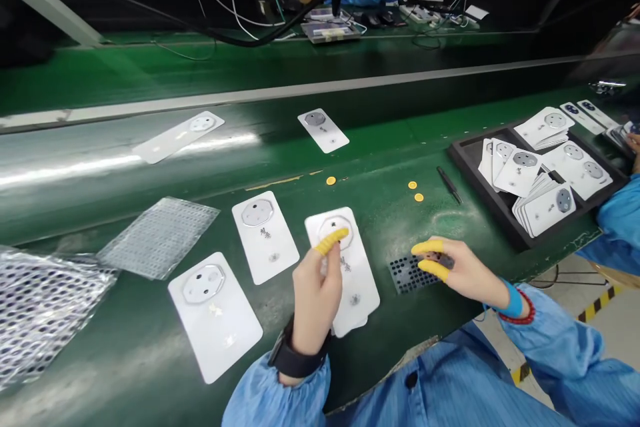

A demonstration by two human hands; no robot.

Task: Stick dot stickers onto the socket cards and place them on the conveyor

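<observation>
My left hand point(316, 290), with a yellow finger cot on its fingertip, presses down on a white card point(350, 280) that carries a round lens-like part near its top. My right hand point(457, 268), with yellow cots on thumb and forefinger, pinches a small dark part just above a small black perforated tray point(404, 275). Two more white cards lie to the left, one point(265, 235) beside my left hand, another point(215, 312) nearer the table edge.
A black tray point(470, 155) at the right holds several stacked white cards. Two cards point(324, 129) ride the green belt. Small yellow discs point(419, 197) and a dark pen-like tool point(449, 184) lie nearby. Clear perforated sheets point(159, 236) lie left. Another person's blue sleeve point(620, 220) is at right.
</observation>
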